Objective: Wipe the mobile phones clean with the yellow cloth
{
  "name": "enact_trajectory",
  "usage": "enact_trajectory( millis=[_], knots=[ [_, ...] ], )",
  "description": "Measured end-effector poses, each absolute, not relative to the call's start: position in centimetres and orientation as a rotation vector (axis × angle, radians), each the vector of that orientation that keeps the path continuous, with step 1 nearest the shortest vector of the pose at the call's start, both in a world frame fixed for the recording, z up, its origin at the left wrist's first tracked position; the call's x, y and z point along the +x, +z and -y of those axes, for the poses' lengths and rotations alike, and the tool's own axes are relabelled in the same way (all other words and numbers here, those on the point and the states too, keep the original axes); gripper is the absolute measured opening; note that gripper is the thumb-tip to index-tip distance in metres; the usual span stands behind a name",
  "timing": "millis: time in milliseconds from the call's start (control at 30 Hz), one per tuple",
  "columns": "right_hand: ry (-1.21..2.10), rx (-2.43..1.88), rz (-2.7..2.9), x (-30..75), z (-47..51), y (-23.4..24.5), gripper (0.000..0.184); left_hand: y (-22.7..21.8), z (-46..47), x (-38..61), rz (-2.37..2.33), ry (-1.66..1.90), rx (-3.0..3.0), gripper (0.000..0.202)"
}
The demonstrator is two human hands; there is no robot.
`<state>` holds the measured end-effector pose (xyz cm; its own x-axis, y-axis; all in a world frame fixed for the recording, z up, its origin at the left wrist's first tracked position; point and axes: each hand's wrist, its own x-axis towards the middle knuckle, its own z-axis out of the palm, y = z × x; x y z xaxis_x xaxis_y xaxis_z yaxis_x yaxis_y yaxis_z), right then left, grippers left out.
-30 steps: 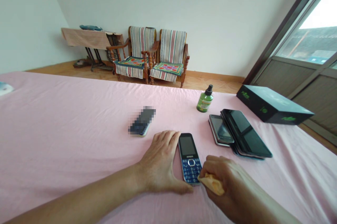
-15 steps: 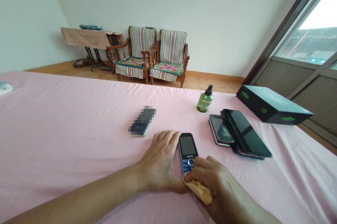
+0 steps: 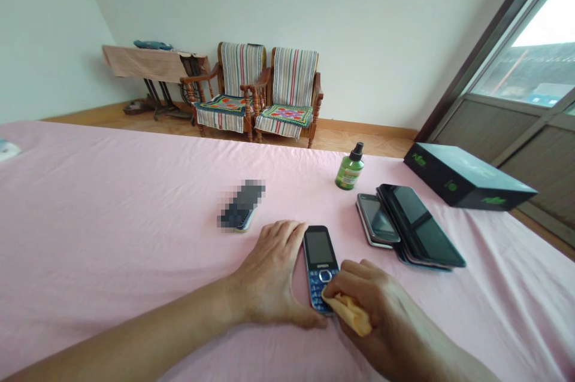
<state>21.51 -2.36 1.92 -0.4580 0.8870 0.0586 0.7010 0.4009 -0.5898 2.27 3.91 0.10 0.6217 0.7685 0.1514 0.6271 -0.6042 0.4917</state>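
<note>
A keypad mobile phone (image 3: 320, 247) with a dark screen and blue keys lies face up on the pink cloth (image 3: 135, 214). My left hand (image 3: 272, 274) grips it along its left side, fingertips at the top corner and thumb at the bottom end. Bunched in my right hand (image 3: 375, 304) is a yellow wiping cloth (image 3: 350, 312), pressed against the lower right keys. The fingers of that hand are closed around it and cover part of the keypad.
Beyond my left hand lies another phone (image 3: 242, 205), partly pixelated. At right are a smaller phone (image 3: 377, 220) and a stack of larger dark devices (image 3: 424, 226). A green spray bottle (image 3: 349, 172) stands behind them, near a black box (image 3: 467, 178).
My right hand has shifted slightly right with the yellow cloth, uncovering more of the keys. My left hand stays at the phone's side.
</note>
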Motion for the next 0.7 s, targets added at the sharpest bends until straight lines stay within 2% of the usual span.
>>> enact_trajectory(
  millis=[300,700],
  knots=[
    [0.692,-1.346,2.267,21.9,1.7,1.4,0.029,0.2,-4.8,1.4,-0.963,0.419,2.509,0.111],
    [0.647,-1.439,2.382,21.4,1.9,1.7,0.034,0.2,-5.0,1.4,-0.943,0.414,2.520,0.114]
  ],
)
